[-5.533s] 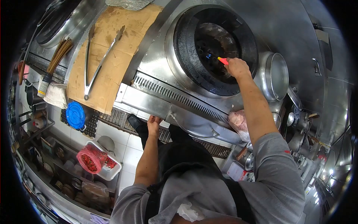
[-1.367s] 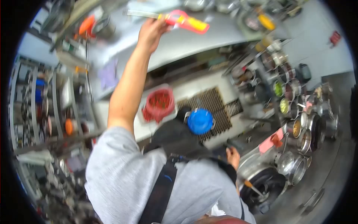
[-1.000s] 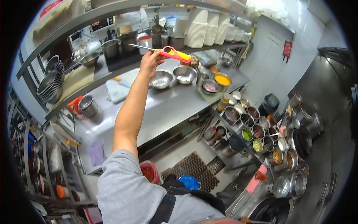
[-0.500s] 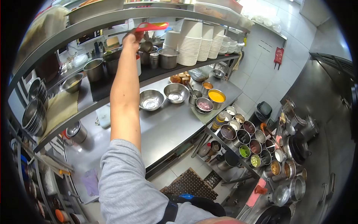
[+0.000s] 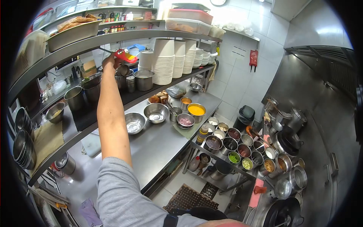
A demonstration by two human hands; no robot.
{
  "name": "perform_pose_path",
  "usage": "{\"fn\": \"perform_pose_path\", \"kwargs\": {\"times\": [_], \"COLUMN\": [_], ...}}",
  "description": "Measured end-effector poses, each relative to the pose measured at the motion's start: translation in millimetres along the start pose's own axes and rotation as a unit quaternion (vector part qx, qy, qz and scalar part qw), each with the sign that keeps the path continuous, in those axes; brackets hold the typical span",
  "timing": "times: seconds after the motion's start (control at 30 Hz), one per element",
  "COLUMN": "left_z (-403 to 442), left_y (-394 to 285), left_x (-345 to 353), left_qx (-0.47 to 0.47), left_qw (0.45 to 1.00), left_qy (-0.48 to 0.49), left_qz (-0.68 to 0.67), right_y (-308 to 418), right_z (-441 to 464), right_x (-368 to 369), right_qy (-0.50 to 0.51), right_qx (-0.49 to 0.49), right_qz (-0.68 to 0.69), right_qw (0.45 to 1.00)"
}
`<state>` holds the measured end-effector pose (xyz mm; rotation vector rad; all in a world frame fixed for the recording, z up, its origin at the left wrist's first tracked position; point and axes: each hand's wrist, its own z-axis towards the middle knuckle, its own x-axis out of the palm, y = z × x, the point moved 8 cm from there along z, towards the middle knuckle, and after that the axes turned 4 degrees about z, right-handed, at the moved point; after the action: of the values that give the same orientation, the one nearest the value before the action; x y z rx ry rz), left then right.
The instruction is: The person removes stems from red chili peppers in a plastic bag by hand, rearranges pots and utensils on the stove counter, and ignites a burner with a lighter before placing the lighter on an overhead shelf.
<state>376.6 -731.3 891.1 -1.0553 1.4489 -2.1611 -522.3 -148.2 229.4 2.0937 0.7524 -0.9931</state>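
Observation:
My left hand [image 5: 109, 61], at the end of an outstretched arm, is closed above the pots on the raised shelf. It holds what looks like a pair of scissors [image 5: 126, 56] with a red and yellow handle; a thin dark length shows to the left of my fingers. Just below, a metal ladle cup [image 5: 123, 70] rests over a steel pot. Beside that stand a perforated metal shaker [image 5: 131, 84] and another steel pot [image 5: 144, 81]. My forearm partly hides the pots behind it. My right hand is out of view.
Stacked white tubs [image 5: 163, 62] stand farther along the shelf. Steel bowls [image 5: 156, 112] and a pot of orange liquid [image 5: 196, 110] sit on the counter [image 5: 159, 151] below. On the right, several ingredient pots [image 5: 230, 145] crowd a stand beside the stove. A patterned mat [image 5: 189, 196] lies on the floor.
The view has shifted, so the shelf and counter appear farther left and lower. My left hand stays by the same pots; the red and yellow handle now tilts downward to the right.

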Motion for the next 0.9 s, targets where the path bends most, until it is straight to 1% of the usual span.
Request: {"fn": "perform_pose_path", "kwargs": {"times": [0.07,0.1,0.13,0.17,0.2,0.23,0.27,0.3,0.33,0.37,0.4,0.43,0.47,0.5,0.53,0.57,0.6,0.63,0.67,0.7,0.73,0.8,0.83,0.9], "left_z": [-22,-46,-88,-113,-180,-243,-282,-348,-407,-466,-515,-560,-609,-655,-694,-728,-756,-760,-759,-762,-762,-763,-764,-769], "left_y": [-1,-1,-2,24,35,52,113,144,190,243,319,400,435,465,494,538,510,531,527,518,508,491,483,470], "left_x": [-4,-3,-2,-3,7,12,11,10,2,-11,-32,-66,-102,-140,-188,-248,-274,-325,-354,-370,-378,-390,-391,-389], "left_qx": [0.021,0.080,0.139,0.171,0.156,0.192,0.084,-0.015,-0.062,-0.177,-0.212,-0.225,-0.213,-0.225,-0.277,-0.336,-0.114,-0.228,-0.288,-0.306,-0.311,-0.310,-0.302,-0.286], "left_qw": [1.000,0.997,0.990,0.985,0.983,0.973,0.972,0.943,0.941,0.906,0.858,0.778,0.749,0.646,0.591,0.501,0.537,0.473,0.428,0.405,0.393,0.380,0.382,0.393], "left_qy": [-0.007,0.002,0.012,0.017,0.093,0.121,0.219,0.283,0.321,0.374,0.439,0.506,0.521,0.578,0.597,0.632,0.823,0.766,0.713,0.689,0.676,0.656,0.653,0.645], "left_qz": [0.001,-0.006,-0.012,-0.030,-0.033,-0.032,0.023,0.176,0.085,0.091,0.163,0.298,0.350,0.445,0.467,0.487,0.144,0.371,0.475,0.518,0.540,0.574,0.580,0.590], "right_y": [-13,-19,-16,-14,16,60,105,134,177,208,211,229,247,257,268,270,276,280,281,285,283,283,279,271], "right_z": [1,5,12,15,17,9,0,-13,-38,-62,-53,-58,-73,-80,-98,-105,-120,-140,-158,-188,-208,-263,-271,-308], "right_x": [2,5,6,5,-10,-34,-60,-77,-107,-134,-129,-142,-162,-172,-190,-197,-210,-225,-238,-258,-275,-300,-302,-310], "right_qy": [-0.006,-0.010,-0.021,-0.017,-0.024,-0.031,-0.044,-0.049,-0.070,-0.090,-0.057,-0.114,-0.112,-0.107,-0.110,-0.102,-0.112,-0.115,-0.108,-0.123,-0.133,-0.190,-0.192,-0.237], "right_qx": [-0.004,-0.011,-0.029,-0.042,-0.074,-0.110,-0.145,-0.176,-0.197,-0.217,-0.177,-0.271,-0.278,-0.310,-0.325,-0.331,-0.380,-0.414,-0.421,-0.452,-0.449,-0.567,-0.565,-0.663], "right_qz": [-0.039,-0.063,-0.081,-0.067,-0.031,0.006,0.040,0.062,0.103,0.143,0.185,0.178,0.175,0.196,0.198,0.211,0.228,0.245,0.264,0.272,0.280,0.264,0.271,0.266], "right_qw": [0.999,0.998,0.996,0.997,0.996,0.993,0.988,0.981,0.972,0.961,0.965,0.939,0.938,0.924,0.918,0.914,0.889,0.869,0.861,0.840,0.838,0.757,0.755,0.658]}}
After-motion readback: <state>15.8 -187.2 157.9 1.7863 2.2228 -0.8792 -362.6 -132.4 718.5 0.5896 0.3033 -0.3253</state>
